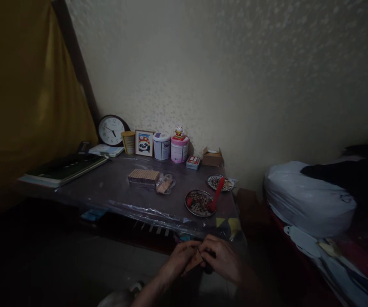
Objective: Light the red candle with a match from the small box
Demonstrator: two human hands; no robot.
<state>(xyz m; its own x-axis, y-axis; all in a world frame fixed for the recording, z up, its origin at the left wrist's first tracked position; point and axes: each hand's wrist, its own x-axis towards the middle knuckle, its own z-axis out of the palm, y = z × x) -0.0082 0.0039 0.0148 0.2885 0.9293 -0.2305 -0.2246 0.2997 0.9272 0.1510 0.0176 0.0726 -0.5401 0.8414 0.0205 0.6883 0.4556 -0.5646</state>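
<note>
Just in front of the table's near edge, my left hand grips a small flat tan piece, too dark to name its kind. My right hand is closed, its fingertips pinching the same piece at the upper right edge. Beyond my hands, a round patterned plate holds a red long-handled tool, whose head is hard to make out. A second plate behind it bears several thin pale sticks. Left of the plates are a wrapped tan stack and a clear plastic bag with tan pieces.
The table has a clear plastic cover. Along the wall stand a clock, a yellow cup, a panda picture, two tubs, a tin and a cardboard box. Books lie left; white bags sit right.
</note>
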